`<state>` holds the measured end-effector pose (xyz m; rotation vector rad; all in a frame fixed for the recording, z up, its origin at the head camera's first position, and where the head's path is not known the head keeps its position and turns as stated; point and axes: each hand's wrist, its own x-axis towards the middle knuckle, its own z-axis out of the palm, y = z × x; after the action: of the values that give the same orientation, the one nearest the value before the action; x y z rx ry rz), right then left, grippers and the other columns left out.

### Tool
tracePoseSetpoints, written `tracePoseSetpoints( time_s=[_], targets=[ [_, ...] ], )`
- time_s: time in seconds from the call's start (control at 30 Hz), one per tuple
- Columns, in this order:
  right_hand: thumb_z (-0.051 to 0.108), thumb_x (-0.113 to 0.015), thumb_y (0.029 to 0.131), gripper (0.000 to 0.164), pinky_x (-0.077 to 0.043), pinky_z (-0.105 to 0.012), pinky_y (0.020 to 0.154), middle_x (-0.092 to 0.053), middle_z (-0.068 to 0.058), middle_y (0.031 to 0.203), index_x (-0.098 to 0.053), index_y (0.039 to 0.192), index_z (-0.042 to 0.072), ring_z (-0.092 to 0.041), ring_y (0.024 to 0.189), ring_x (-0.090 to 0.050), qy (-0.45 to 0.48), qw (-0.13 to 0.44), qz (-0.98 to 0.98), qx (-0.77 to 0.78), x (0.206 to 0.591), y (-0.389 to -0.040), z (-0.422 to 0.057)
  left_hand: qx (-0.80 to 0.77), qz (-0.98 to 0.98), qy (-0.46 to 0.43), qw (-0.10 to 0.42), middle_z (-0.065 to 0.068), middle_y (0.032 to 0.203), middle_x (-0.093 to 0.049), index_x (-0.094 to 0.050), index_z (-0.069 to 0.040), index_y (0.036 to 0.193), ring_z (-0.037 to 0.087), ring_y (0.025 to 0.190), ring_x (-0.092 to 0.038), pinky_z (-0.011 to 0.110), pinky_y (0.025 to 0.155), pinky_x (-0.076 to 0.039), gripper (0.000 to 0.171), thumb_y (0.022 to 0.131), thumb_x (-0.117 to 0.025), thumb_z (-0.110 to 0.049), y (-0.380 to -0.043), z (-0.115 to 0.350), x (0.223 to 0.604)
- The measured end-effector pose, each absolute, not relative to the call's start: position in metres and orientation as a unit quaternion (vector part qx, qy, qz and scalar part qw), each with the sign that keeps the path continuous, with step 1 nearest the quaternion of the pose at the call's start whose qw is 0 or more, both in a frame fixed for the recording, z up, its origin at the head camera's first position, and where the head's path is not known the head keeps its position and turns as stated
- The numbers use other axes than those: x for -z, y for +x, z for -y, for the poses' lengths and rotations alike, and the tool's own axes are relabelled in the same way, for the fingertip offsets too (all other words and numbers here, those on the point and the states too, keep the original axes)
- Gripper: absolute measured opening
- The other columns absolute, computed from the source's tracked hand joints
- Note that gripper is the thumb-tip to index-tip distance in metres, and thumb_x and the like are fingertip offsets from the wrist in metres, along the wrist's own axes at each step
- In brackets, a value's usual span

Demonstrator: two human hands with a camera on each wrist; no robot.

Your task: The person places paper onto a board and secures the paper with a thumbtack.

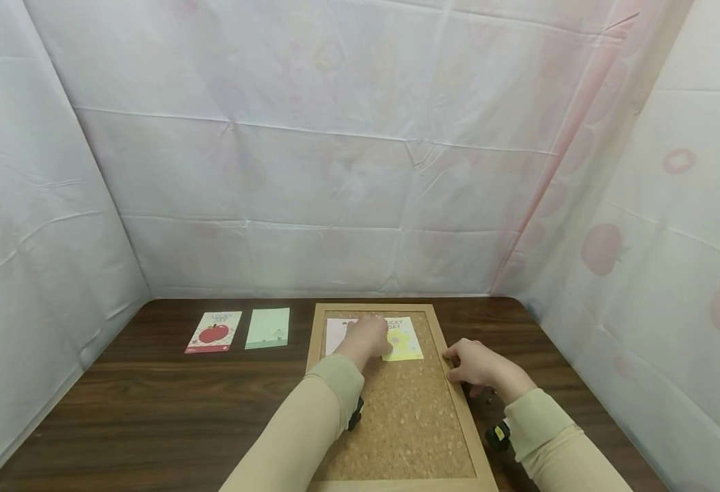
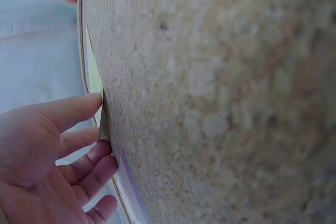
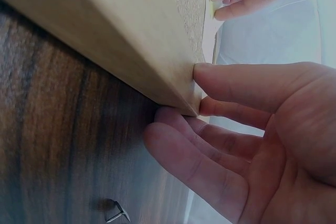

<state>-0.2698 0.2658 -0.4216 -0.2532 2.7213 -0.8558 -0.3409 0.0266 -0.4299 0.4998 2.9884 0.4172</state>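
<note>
A wood-framed corkboard (image 1: 409, 424) lies on the dark table. Near its far edge is a yellow "Lucky Day" card (image 1: 405, 342), with a pale card with a purple edge (image 2: 131, 184) to its left. My left hand (image 1: 366, 336) reaches over both and pinches the yellow card by its near left corner, which bends up off the cork in the left wrist view. At the board's right side, my right hand (image 1: 476, 363) holds the wooden frame (image 3: 152, 61), thumb on the upper edge and fingers against the side.
To the left of the board, a red apple card (image 1: 213, 333) and a pale green card (image 1: 268, 328) lie on the wood-grain table (image 1: 169, 410). A small bent metal piece (image 3: 119, 212) rests on the table below my right hand. White printed sheets (image 1: 323, 178) enclose the table's back and sides.
</note>
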Motion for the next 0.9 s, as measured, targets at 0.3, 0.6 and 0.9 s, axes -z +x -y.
tracePoseSetpoints(
  time_s=[0.3, 0.6, 0.9],
  targets=[
    [-0.002, -0.072, 0.089, 0.052, -0.056, -0.038, 0.047, -0.057, -0.01, 0.093, -0.056, 0.138, -0.01, -0.021, 0.075, -0.067, -0.086, 0.137, -0.94, 0.299, 0.4211, -0.2693, -0.265, -0.135, -0.977, 0.161, 0.042, 0.007, 0.145, -0.057, -0.064, -0.015, 0.068, 0.036, 0.13, -0.051, 0.063, 0.11, -0.033, 0.02, 0.085, -0.075, -0.02, -0.3397, -0.0262, 0.4284],
    [-0.002, -0.072, 0.09, 0.053, -0.056, -0.038, 0.047, -0.057, -0.01, 0.095, -0.055, 0.139, -0.01, -0.021, 0.077, -0.068, -0.088, 0.14, -0.94, 0.297, 0.4218, -0.2693, -0.2664, -0.117, -0.977, 0.179, 0.027, 0.008, 0.145, -0.057, -0.062, -0.017, 0.063, 0.036, 0.135, -0.048, 0.062, 0.113, -0.029, 0.025, 0.084, -0.075, -0.019, -0.3372, -0.0267, 0.4271],
    [0.0, -0.073, 0.09, 0.052, -0.056, -0.038, 0.047, -0.059, -0.011, 0.099, -0.056, 0.139, -0.009, -0.02, 0.076, -0.068, -0.082, 0.138, -0.942, 0.295, 0.4229, -0.2691, -0.2651, -0.057, -0.976, 0.209, 0.004, 0.003, 0.119, -0.071, -0.076, -0.015, 0.094, 0.026, 0.108, -0.064, 0.057, 0.107, -0.038, 0.015, 0.088, -0.076, -0.029, -0.3416, -0.0262, 0.4266]
  ],
)
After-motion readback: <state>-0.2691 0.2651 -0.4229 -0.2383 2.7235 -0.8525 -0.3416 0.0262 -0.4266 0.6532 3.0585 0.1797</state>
